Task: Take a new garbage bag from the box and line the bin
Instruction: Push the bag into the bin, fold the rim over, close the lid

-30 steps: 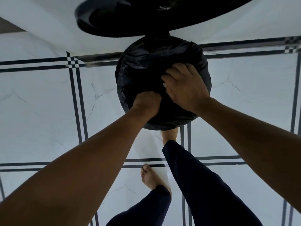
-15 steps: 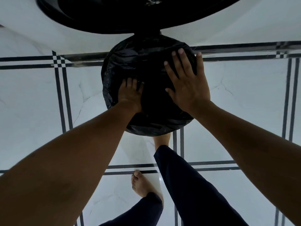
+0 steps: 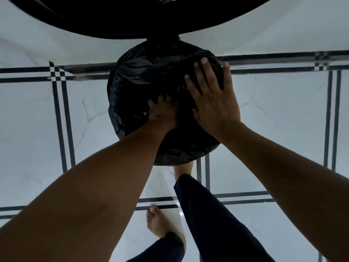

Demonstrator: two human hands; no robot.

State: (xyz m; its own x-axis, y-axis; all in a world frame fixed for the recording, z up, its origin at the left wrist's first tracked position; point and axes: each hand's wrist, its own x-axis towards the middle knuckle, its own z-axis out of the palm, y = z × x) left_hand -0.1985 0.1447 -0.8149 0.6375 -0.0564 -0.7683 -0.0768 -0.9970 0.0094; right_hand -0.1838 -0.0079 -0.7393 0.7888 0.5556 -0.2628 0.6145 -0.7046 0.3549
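A round bin stands on the floor straight below me, its mouth and rim covered by a crinkled black garbage bag (image 3: 136,82). My left hand (image 3: 163,112) reaches down into the bag's middle, fingers spread and pressing the plastic inward. My right hand (image 3: 213,97) lies flat and open on the bag at the bin's right rim, fingers apart and pointing away from me. The bin's raised black lid (image 3: 132,17) stands open at the top of the view. No box is in sight.
The floor is white marble tile (image 3: 37,129) with dark double lines. My bare left foot (image 3: 160,224) stands near the bottom centre. My right leg in dark trousers (image 3: 207,214) has its foot at the bin's base, partly hidden by the bin.
Both hands have gone from bunched fingers gripping the bag to flat, spread hands. My left hand has pushed deeper into the bag, and my right hand has slid toward the right rim.
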